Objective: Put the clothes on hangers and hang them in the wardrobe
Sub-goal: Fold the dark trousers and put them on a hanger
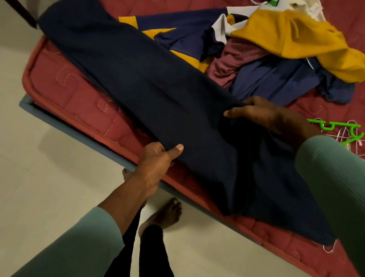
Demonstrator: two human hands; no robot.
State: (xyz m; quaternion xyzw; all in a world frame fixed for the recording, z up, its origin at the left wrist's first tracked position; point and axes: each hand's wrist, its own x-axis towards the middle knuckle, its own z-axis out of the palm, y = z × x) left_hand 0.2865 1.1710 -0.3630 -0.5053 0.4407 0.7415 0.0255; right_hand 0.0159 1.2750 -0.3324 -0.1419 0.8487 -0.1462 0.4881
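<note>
Head view:
- The dark navy garment (150,92), probably trousers, lay lengthwise across the corner of the red mattress (71,91), its nearer end overhanging the mattress edge.
- The left hand (157,160) was closed on the garment's near edge, thumb on top, at the mattress edge. The right hand (263,116) lay on the cloth farther onto the mattress, fingers curled at a fold; whether it pinched or only pressed could not be told.
- Risk: the overhanging end could slide off the mattress onto the floor if either hold slackened, since the weight hung outward.
- Risk: the fold could go crooked on a hanger, as the cloth showed ridges between the hands.
- The green hanger (333,128) and wire hangers (359,147) lay on the mattress beyond the right wrist, partly hidden by the sleeve (342,187); they appeared interlocked and might snag when one is lifted.
- The pile of clothes (269,56) sat on the mattress beyond the garment; its item count was unclear.
- A wire loop (329,247) showed under the garment's near end; whether it was a hanger was indistinct.
- No wardrobe was in view.
</note>
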